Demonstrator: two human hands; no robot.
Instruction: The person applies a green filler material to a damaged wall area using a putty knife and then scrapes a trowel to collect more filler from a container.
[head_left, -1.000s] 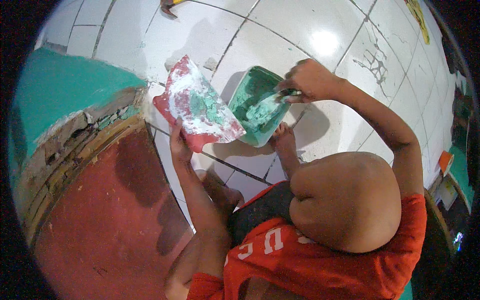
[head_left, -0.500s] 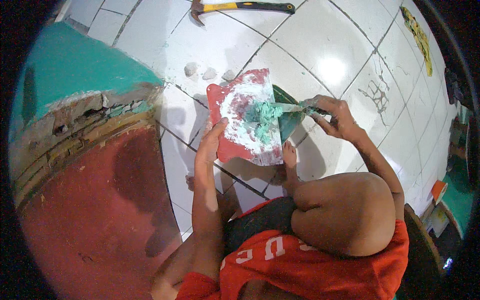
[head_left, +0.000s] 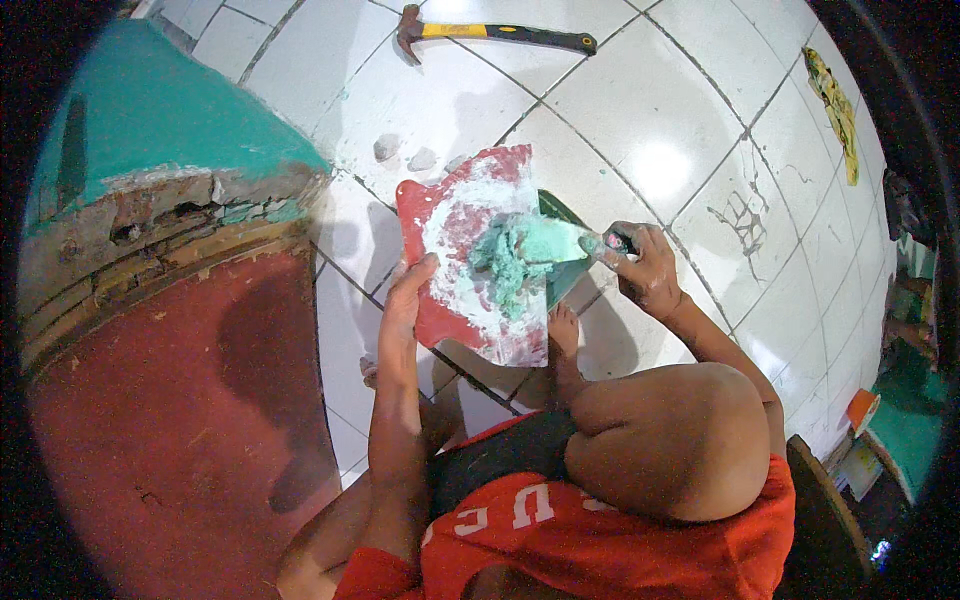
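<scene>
A person crouches over a white tiled floor (head_left: 640, 110), seen from above, with both bare arms reaching forward from the lower edge. The left hand (head_left: 405, 310) grips the lower left edge of a flat red board (head_left: 450, 225), fingers curled under it and thumb along its rim, holding it tilted just above the tiles. The board is irregular in outline, smeared with dried white streaks, and carries a soft, lumpy mound of pale green paste (head_left: 515, 262) near its middle. The right hand (head_left: 640, 268) is closed in a fist around the handle of a trowel (head_left: 565, 245), whose flat blade (coated in the same green paste) lies across the right side of the board, touching the mound. So the board sits between the two hands, with the left at its near edge and the right just beside its far right edge. Partly hidden behind the board and blade is a dark green container (head_left: 560, 215); only its rim shows. A bare foot (head_left: 563, 330) rests just below the board.

To the left stands a low wall (head_left: 150, 130) with a teal painted top, a cracked, crumbling edge showing rough layers, and a dull red face below. A hammer (head_left: 490, 32) with a yellow and black handle lies well apart, at the top.
</scene>
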